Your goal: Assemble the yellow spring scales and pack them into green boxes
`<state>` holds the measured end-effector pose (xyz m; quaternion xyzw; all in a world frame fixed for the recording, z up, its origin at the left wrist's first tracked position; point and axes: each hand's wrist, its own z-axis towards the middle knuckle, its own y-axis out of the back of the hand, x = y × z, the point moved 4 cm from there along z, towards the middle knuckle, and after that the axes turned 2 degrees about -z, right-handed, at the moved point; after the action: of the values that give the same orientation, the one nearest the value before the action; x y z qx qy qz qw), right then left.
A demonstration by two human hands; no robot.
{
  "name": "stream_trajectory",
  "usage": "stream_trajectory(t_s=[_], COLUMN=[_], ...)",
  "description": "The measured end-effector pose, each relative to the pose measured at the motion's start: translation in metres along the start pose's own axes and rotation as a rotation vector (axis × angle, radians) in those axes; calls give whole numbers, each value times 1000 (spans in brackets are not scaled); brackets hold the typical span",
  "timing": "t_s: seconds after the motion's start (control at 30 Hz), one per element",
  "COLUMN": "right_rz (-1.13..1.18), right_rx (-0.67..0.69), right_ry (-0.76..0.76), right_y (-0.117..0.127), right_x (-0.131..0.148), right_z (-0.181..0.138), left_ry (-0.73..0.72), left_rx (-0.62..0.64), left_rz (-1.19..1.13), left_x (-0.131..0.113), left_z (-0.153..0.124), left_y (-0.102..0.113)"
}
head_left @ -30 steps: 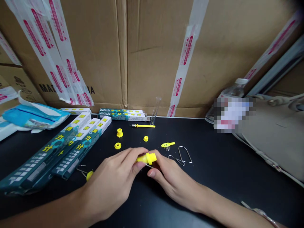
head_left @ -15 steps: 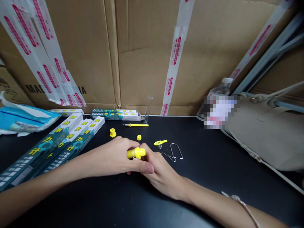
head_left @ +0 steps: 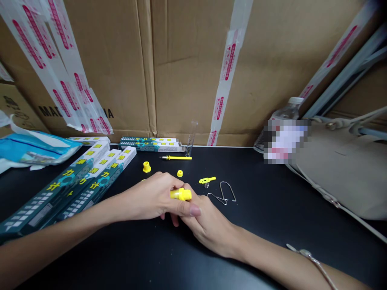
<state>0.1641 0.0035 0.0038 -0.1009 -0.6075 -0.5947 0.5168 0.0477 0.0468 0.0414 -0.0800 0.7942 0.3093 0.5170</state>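
L hand (head_left: 152,198) closed on yellow fitting (head_left: 181,194), which lies betw. hands, exposed end to 3 o'clock; R hand (head_left: 211,225) against L, grip hidden, can't tell; fitting prob. light, stiff, slightly slick; best taken round its body; wire hooks (head_left: 223,199) at its 3 o'clock.

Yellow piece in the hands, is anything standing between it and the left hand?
Nothing visible stands between the left hand and the yellow piece: the hand is closed on it. The right hand is close beside it; the grip's underside is hidden.
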Motion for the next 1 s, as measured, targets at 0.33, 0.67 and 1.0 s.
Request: stream_trajectory(t_s=[0.33, 0.67, 1.0], right_rz=[-8, -67, -127], right_rx=[0, -105, -86], right_ry=[32, -7, 20], right_y=[1, 1, -1], right_x=[3, -3, 1], right_z=[-3, -5, -5], left_ry=[5, -10, 14], left_rx=[-146, -211, -247], left_rz=[83, 75, 105], left_x=[4, -2, -8], left_z=[-3, -6, -13], left_y=[-8, -10, -9])
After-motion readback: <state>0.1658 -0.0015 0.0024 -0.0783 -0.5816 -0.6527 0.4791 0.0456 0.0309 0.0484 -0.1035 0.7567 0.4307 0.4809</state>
